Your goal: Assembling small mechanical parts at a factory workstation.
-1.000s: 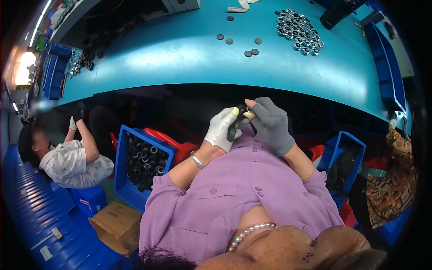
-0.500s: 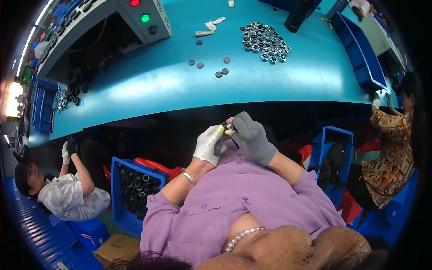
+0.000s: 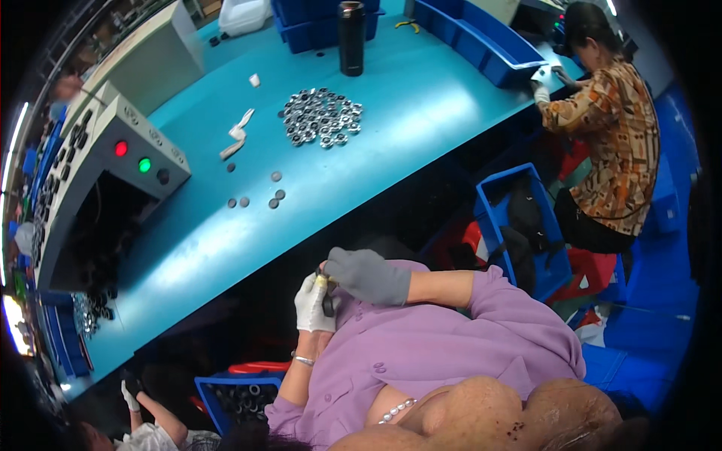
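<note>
My left hand, in a white glove, and my right hand, in a grey glove, meet in front of my purple shirt. Both are closed, their fingertips together around a small dark part. The fingers cover most of it, so its full shape does not show. Yellowish covering shows on the left fingertips. Beyond the hands, on the turquoise table, lies a cluster of shiny chrome round parts with dark centres. Several loose dark discs lie nearer the machine.
A machine with red and green lights stands at the left. A black flask, blue bins and crumpled white scraps are on the table. Blue crates flank me. One co-worker sits right, another lower left.
The view has swung to the right and tilted, so the table edge now slants. My hands stay together at the small part, which shows less between the fingers.
</note>
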`<state>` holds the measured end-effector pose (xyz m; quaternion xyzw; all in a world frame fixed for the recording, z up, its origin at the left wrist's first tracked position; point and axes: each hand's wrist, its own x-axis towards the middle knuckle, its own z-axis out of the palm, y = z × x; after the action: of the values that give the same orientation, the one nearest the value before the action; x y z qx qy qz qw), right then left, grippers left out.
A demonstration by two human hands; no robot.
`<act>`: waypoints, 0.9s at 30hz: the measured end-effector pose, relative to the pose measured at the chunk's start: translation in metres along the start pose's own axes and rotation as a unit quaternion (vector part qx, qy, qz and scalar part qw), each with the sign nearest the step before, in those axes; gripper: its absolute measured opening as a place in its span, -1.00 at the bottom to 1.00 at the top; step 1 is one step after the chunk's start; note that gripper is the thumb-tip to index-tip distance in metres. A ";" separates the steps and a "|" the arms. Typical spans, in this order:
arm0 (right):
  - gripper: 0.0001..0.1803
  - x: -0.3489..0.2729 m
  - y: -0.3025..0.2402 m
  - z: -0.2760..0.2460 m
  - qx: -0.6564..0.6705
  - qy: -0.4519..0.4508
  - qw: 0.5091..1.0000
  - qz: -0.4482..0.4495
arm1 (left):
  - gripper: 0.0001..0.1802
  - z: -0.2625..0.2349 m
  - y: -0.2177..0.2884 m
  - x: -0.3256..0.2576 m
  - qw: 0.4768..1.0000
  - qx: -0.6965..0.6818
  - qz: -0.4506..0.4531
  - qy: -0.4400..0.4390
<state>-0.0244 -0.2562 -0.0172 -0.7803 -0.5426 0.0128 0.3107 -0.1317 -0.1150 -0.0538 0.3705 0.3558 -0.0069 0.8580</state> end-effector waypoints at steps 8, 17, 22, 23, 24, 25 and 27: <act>-0.72 0.002 0.000 0.011 -0.071 -0.111 0.991 0.032 | -0.79 -0.011 -0.012 0.011 1.000 0.010 0.012 -0.012; -0.57 -0.007 0.015 -0.008 0.287 0.044 0.942 0.170 | -0.70 0.001 -0.020 0.024 0.953 0.171 0.251 -0.004; -0.60 -0.012 0.008 0.005 0.271 0.082 0.944 0.169 | -0.73 0.012 -0.016 0.016 0.841 0.319 0.433 0.064; -0.62 -0.012 0.008 0.008 0.312 0.080 0.928 0.189 | -0.73 0.010 -0.015 0.014 0.841 0.321 0.430 0.066; -0.64 -0.012 0.008 0.011 0.352 0.079 0.909 0.208 | -0.74 0.008 -0.013 0.011 0.817 0.368 0.439 0.066; -0.64 -0.013 0.009 0.014 0.356 0.077 0.908 0.210 | -0.74 0.007 -0.011 0.008 0.792 0.413 0.446 0.065; -0.68 -0.014 0.008 0.017 0.381 0.076 0.890 0.237 | -0.79 0.004 -0.012 0.009 0.800 0.394 0.448 0.059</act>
<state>-0.0299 -0.2620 -0.0397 -0.7057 -0.2695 0.2324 0.6127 -0.1262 -0.1242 -0.0652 0.7944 0.1665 0.2607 0.5227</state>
